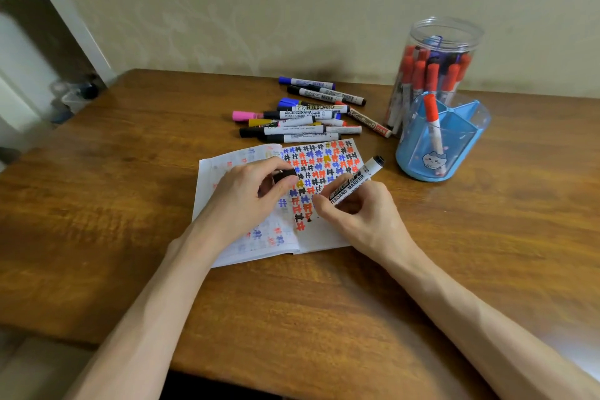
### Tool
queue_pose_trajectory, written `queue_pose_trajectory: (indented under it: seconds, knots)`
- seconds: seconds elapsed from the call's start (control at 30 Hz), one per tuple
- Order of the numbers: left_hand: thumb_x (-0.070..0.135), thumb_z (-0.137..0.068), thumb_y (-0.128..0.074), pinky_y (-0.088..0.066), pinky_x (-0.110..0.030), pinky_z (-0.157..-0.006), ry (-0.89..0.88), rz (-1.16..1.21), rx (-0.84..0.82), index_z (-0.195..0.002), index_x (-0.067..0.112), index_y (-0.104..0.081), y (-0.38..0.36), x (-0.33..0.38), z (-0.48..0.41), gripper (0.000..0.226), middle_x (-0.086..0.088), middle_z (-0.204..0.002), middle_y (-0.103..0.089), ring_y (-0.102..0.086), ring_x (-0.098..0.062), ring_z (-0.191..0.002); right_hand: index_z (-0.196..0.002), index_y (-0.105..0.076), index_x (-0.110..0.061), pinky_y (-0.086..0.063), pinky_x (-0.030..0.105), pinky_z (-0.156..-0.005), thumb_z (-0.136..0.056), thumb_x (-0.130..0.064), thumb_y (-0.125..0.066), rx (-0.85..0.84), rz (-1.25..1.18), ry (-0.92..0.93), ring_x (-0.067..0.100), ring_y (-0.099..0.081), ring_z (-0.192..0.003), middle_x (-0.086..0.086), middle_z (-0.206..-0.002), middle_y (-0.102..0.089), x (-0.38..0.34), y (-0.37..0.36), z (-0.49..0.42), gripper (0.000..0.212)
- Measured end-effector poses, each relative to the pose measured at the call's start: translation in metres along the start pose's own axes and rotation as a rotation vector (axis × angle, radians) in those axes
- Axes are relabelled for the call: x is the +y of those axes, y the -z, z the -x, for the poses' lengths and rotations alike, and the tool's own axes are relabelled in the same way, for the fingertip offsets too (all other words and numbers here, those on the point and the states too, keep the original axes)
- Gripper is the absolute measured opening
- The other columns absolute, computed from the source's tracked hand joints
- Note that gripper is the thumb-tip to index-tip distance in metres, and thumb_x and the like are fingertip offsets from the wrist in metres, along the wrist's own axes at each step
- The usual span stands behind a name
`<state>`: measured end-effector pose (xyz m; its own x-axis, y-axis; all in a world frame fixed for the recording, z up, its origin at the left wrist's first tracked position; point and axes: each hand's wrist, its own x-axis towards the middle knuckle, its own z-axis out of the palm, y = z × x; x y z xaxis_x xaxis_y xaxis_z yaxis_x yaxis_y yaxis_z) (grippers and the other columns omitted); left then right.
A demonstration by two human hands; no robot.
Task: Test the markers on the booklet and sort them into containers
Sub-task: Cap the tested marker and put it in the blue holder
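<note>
Testing which one?

The black-and-white whiteboard marker [357,180]. My right hand [360,211] pinches it low, tilted, tip on the open white paper booklet [324,237] under my fingers, to add a mark.

And the other hand?

My left hand [246,195] rests on the page, curled round the black cap [283,176], ready for recapping.

Containers?

The blue plastic divided holder [418,169] and the clear round jar [444,32], beyond my right hand.

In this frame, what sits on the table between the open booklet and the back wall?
A pile of loose capped markers lies on the table between the booklet and the wall, as the head view shows.
</note>
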<state>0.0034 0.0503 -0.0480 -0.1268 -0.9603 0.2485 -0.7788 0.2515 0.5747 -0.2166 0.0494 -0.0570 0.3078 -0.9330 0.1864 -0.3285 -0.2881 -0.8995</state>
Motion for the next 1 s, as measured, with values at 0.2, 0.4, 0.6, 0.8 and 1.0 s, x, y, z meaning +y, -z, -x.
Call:
queue_pose_trajectory:
  seconds: [0.2,0.4,0.6,0.8,1.0]
  knots:
    - [0.061,-0.089,-0.047,-0.057,-0.025,-0.08,-0.006,-0.014,-0.002,-0.125,0.03,-0.065,0.0004,0.0015,0.0016,0.051,0.009,-0.121,-0.07,-0.063,-0.003,-0.106,-0.095,-0.074,-0.024,-0.06,0.024,-0.072,-0.094,-0.037,-0.076,0.023,-0.015,-0.022,0.001,-0.074,-0.086,-0.014,-0.094,-0.077,0.0005,-0.0005,0.0024,0.012]
    - [0.058,-0.089,-0.048,-0.051,-0.017,-0.076,-0.006,-0.012,-0.011,-0.124,0.029,-0.064,0.0003,0.0012,0.002,0.048,0.008,-0.121,-0.069,-0.06,-0.001,-0.105,-0.093,-0.074,-0.021,-0.061,0.025,-0.07,-0.094,-0.037,-0.074,0.026,0.016,-0.033,0.002,-0.074,-0.083,-0.014,-0.091,-0.077,-0.0004,-0.0017,0.0019,0.016]
    - [0.057,-0.09,-0.049,-0.056,-0.024,-0.08,0.001,-0.015,-0.009,-0.125,0.029,-0.064,-0.0003,0.0005,0.0025,0.047,0.007,-0.123,-0.069,-0.062,-0.005,-0.109,-0.095,-0.074,-0.017,-0.057,0.021,-0.065,-0.094,-0.038,-0.074,0.036,0.042,-0.03,0.001,-0.073,-0.08,-0.013,-0.09,-0.077,0.0014,-0.0029,0.0012,0.021]
    - [0.049,-0.095,-0.056,-0.053,-0.021,-0.078,-0.004,-0.018,-0.004,-0.125,0.028,-0.064,-0.0008,-0.0004,0.0024,0.037,0.007,-0.123,-0.068,-0.062,-0.004,-0.109,-0.093,-0.074,-0.016,-0.058,0.023,-0.063,-0.093,-0.037,-0.075,0.033,0.092,-0.009,0.002,-0.072,-0.077,-0.011,-0.087,-0.076,0.0023,-0.0039,0.0017,0.022]
    - [0.052,-0.095,-0.055,-0.055,-0.022,-0.079,-0.009,-0.016,-0.003,-0.124,0.03,-0.063,-0.0008,-0.0009,0.0021,0.038,0.008,-0.123,-0.068,-0.061,-0.002,-0.107,-0.094,-0.072,-0.018,-0.061,0.029,-0.065,-0.091,-0.042,-0.074,0.066,0.056,-0.021,0.006,-0.073,-0.081,-0.008,-0.092,-0.077,0.0048,-0.0024,0.0015,0.024]
